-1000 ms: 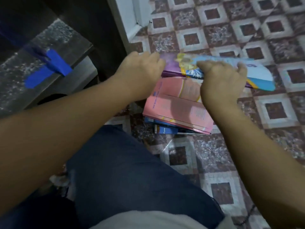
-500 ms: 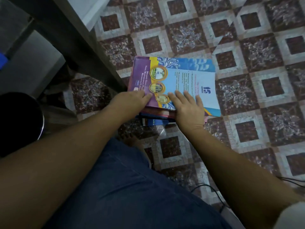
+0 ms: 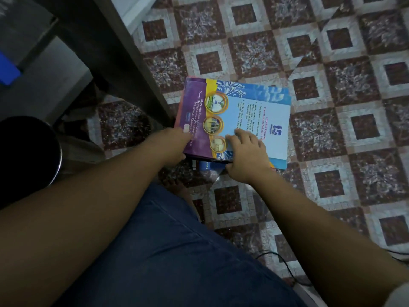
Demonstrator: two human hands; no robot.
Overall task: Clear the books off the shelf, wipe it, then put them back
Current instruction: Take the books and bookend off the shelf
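Observation:
A stack of books (image 3: 254,103) lies on the patterned floor. Its top book has a purple, yellow and light blue cover. A dark blue book (image 3: 208,166) pokes out underneath at the near edge. My left hand (image 3: 171,144) grips the stack's near left corner, thumb on the purple cover and fingers tucked under the edge. My right hand (image 3: 245,156) grips the near edge to the right, fingers lying on the cover and thumb below the edge. The dark shelf unit (image 3: 104,54) stands at the left, its post beside the stack.
A round dark container (image 3: 28,154) with a shiny rim sits at the far left. A black cable (image 3: 285,267) runs over the floor tiles near my right forearm. My knee in blue jeans (image 3: 172,251) fills the bottom centre. Blue tape (image 3: 7,69) shows at the left edge.
The light blue book came down flat onto the pink one. Both hands slid from its top to the stack's near edge and now grip it. The view tilted down.

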